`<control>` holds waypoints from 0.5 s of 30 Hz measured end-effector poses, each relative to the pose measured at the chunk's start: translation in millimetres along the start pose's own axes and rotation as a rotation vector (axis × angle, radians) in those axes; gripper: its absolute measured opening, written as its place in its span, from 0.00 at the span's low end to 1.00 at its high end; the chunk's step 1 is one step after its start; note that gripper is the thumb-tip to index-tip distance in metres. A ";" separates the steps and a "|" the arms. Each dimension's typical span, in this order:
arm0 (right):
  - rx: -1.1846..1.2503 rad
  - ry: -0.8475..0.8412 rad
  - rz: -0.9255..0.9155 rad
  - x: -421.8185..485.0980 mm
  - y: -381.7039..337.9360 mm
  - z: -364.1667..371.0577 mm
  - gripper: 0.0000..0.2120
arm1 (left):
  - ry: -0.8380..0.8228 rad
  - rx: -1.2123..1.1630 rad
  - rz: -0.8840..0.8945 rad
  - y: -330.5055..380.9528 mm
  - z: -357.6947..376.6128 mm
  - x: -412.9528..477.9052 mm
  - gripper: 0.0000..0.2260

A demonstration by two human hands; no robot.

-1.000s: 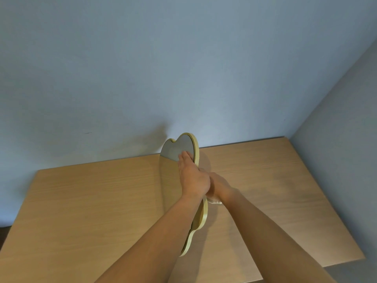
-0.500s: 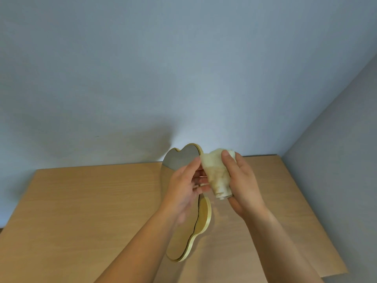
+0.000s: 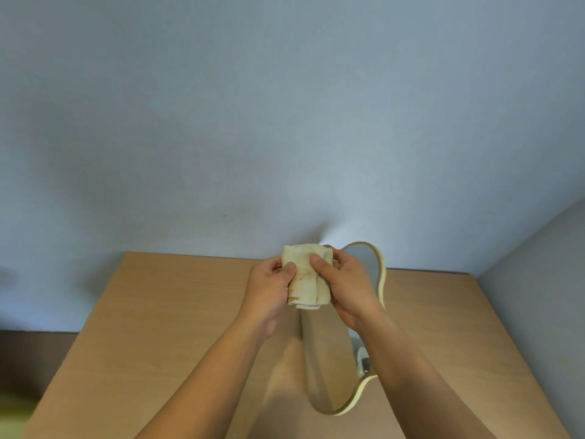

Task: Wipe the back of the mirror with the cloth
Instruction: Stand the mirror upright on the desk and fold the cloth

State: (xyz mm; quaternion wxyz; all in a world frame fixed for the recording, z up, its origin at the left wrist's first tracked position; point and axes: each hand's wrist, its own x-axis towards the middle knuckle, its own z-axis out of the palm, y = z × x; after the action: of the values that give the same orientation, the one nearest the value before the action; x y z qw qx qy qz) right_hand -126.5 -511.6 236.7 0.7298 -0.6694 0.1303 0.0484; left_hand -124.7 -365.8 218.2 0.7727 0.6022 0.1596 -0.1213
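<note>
Both hands now grip the folded cloth: left hand has let go of the mirror, which lies glass-up on the counter. Refolding, back-wiping paused.

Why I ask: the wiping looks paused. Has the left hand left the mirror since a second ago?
Yes. The left hand has let go of the mirror and now grips the cloth with the right hand.

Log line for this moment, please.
left hand: on cloth | right hand: on cloth | mirror: glass-up on table, unheld
</note>
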 end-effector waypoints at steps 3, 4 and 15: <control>-0.084 -0.037 0.024 16.9 1.5 42.4 0.08 | 0.037 0.009 0.029 12.5 -42.6 14.7 0.09; -0.113 -0.051 0.027 23.8 2.7 58.8 0.09 | 0.049 0.011 0.039 17.3 -58.3 20.7 0.09; -0.270 -0.078 0.108 115.5 83.4 265.3 0.05 | 0.237 0.168 -0.023 23.4 -255.9 127.2 0.08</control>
State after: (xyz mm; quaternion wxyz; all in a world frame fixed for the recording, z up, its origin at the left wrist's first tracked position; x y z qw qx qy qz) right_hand -2.7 -252.8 145.4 0.6341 -0.7510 0.1298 0.1305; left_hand -24.6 -111.3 131.9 0.6940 0.6729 0.2459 -0.0710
